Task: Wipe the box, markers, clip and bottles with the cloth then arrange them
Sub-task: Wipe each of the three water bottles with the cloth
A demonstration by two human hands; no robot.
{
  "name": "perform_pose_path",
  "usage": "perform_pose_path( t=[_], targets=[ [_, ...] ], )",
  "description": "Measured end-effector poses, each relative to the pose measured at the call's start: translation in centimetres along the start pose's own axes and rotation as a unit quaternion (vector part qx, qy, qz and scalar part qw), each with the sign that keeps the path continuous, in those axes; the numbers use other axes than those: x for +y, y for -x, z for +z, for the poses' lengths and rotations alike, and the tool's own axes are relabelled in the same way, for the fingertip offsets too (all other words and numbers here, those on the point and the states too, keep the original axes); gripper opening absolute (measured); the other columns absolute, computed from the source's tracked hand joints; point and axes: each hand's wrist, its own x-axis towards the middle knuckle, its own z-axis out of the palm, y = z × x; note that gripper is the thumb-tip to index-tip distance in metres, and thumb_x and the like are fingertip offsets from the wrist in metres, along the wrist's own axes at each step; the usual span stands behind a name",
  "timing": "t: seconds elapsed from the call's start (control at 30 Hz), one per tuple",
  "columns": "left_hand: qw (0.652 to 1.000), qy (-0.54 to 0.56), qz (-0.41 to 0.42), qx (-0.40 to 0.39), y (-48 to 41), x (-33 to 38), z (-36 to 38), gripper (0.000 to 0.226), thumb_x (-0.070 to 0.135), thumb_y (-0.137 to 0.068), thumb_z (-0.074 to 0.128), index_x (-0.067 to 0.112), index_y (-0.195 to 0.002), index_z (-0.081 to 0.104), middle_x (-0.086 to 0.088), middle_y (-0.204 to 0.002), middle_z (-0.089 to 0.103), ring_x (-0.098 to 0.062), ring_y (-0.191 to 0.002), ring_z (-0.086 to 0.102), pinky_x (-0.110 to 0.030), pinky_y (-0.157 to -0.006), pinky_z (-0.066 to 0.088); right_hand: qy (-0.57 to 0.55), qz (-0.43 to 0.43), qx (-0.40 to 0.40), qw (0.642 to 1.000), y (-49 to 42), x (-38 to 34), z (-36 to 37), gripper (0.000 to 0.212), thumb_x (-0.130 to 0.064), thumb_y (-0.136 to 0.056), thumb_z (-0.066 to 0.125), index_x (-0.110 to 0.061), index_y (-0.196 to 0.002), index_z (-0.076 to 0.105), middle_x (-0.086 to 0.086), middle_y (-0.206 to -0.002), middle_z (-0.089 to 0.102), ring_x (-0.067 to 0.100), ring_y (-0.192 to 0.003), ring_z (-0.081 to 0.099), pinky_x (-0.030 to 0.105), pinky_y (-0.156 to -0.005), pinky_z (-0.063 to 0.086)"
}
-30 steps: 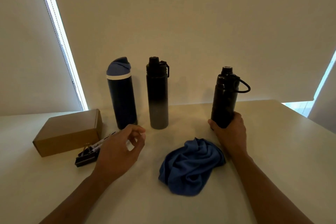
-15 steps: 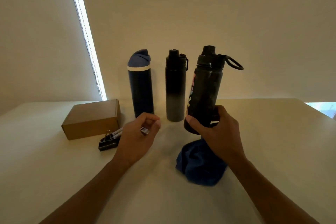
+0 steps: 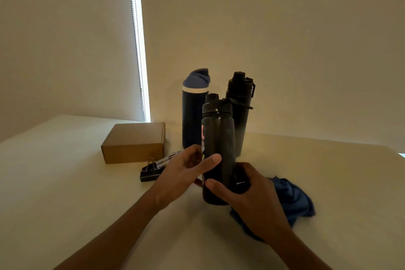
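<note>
Clearly, both hands are on the black bottle [image 3: 218, 149], which stands upright in front of the other two bottles and covers parts of them. The right hand [image 3: 252, 199] wraps its thumb and fingers around the bottle's lower body; whether the base rests on the table [image 3: 65, 182] or is lifted just off it cannot be told. The left hand [image 3: 186, 173] lies against the bottle's left side, thumb stretched across the front, the other fingers going behind it and out of sight. Behind stand the blue bottle [image 3: 192, 116] and the black-to-grey bottle [image 3: 241, 105], its lower half hidden. The blue cloth [image 3: 293, 201] lies crumpled on the table, partly hidden by the right wrist. Left of the hands sit the cardboard box [image 3: 133, 142], the black binder clip [image 3: 150, 173] and the markers [image 3: 166, 160], whose near ends the left hand covers; their number is hard to make out in the dim light.
</note>
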Motion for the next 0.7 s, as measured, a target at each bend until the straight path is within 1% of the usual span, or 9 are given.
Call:
perform_pose_path(
  t=[0.1,0.17,0.23,0.33,0.4,0.47,0.6,0.67,0.7],
  targets=[
    [0.999,0.048,0.008,0.023,-0.1,-0.5,-0.2,0.035,0.046,-0.095,0.068,0.023,-0.121,0.064,0.004,-0.113,0.076,-0.014,-0.108,0.073,-0.036,-0.089,0.06,-0.007,-0.002,-0.043,0.999,-0.1,-0.5,-0.3,0.074,-0.089,-0.058,0.066,-0.046,-0.117,0.053,-0.025,-0.1,0.066,-0.009,-0.086,0.064,0.014,-0.072,0.055],
    [0.995,0.087,0.006,0.047,-0.1,-0.8,-0.3,0.043,0.048,-0.096,0.066,0.016,-0.124,0.065,-0.002,-0.115,0.076,-0.019,-0.11,0.072,-0.041,-0.096,0.058,-0.052,-0.02,-0.066,0.996,-0.4,-0.6,-0.9,0.067,-0.079,-0.066,0.069,-0.04,-0.119,0.056,-0.022,-0.1,0.069,-0.008,-0.09,0.065,0.016,-0.076,0.056],
    [0.989,0.119,0.007,0.083,-0.1,-1.1,-0.2,0.048,0.051,-0.096,0.063,0.01,-0.121,0.065,-0.003,-0.11,0.076,-0.021,-0.109,0.072,-0.037,-0.095,0.058,-0.062,-0.053,-0.042,0.996,-1.2,-0.1,-1.9,0.048,-0.065,-0.079,0.068,-0.035,-0.116,0.062,-0.021,-0.097,0.07,-0.005,-0.091,0.067,0.016,-0.078,0.056],
    [0.979,0.173,-0.002,0.113,-0.3,-1.2,0.0,0.05,0.05,-0.09,0.057,0.01,-0.119,0.066,-0.006,-0.11,0.076,-0.024,-0.109,0.073,-0.033,-0.088,0.061,0.039,-0.079,0.04,0.995,-2.7,1.3,-4.5,0.017,-0.052,-0.092,0.062,-0.037,-0.098,0.067,-0.021,-0.085,0.07,-0.003,-0.08,0.066,0.012,-0.071,0.052],
    [0.97,0.213,-0.017,0.12,-0.4,-1.1,0.1,0.045,0.047,-0.095,0.056,0.012,-0.122,0.065,-0.011,-0.114,0.076,-0.026,-0.108,0.074,-0.034,-0.084,0.061,0.132,-0.063,0.081,0.986,-3.6,3.0,-6.9,0.024,-0.055,-0.092,0.061,-0.034,-0.083,0.067,-0.018,-0.072,0.067,0.0,-0.069,0.063,0.016,-0.063,0.049],
    [0.961,0.241,-0.025,0.132,-0.5,-1.0,0.1,0.034,0.041,-0.101,0.054,0.015,-0.121,0.065,-0.009,-0.111,0.078,-0.024,-0.103,0.076,-0.028,-0.074,0.062,0.219,0.002,0.082,0.972,-4.1,4.9,-9.2,0.048,-0.071,-0.087,0.054,-0.027,-0.07,0.064,-0.012,-0.062,0.064,0.005,-0.063,0.061,0.028,-0.063,0.052],
    [0.959,0.243,-0.029,0.146,-0.7,-1.2,0.2,0.025,0.04,-0.103,0.054,0.021,-0.113,0.066,0.0,-0.102,0.079,-0.018,-0.097,0.077,-0.025,-0.069,0.061,0.364,0.112,-0.022,0.924,-4.2,7.0,-9.9,0.087,-0.099,-0.067,0.033,-0.018,-0.063,0.065,-0.002,-0.058,0.064,0.016,-0.058,0.062,0.035,-0.062,0.056],
    [0.959,0.239,-0.031,0.147,-0.7,-1.3,0.2,0.029,0.041,-0.102,0.055,0.019,-0.116,0.066,-0.004,-0.107,0.078,-0.021,-0.1,0.076,-0.027,-0.071,0.062,0.363,0.105,-0.042,0.925,-4.4,7.5,-8.8,0.08,-0.097,-0.068,0.039,-0.02,-0.067,0.065,-0.004,-0.062,0.064,0.016,-0.061,0.063,0.035,-0.063,0.056],
    [0.96,0.238,-0.032,0.146,-0.7,-1.3,0.3,0.033,0.042,-0.101,0.056,0.017,-0.119,0.066,-0.007,-0.11,0.077,-0.024,-0.103,0.075,-0.03,-0.074,0.062,0.338,0.079,-0.037,0.937,-4.5,7.5,-8.2,0.067,-0.089,-0.074,0.045,-0.025,-0.071,0.064,-0.009,-0.067,0.064,0.014,-0.067,0.063,0.035,-0.065,0.055]
  ],
)
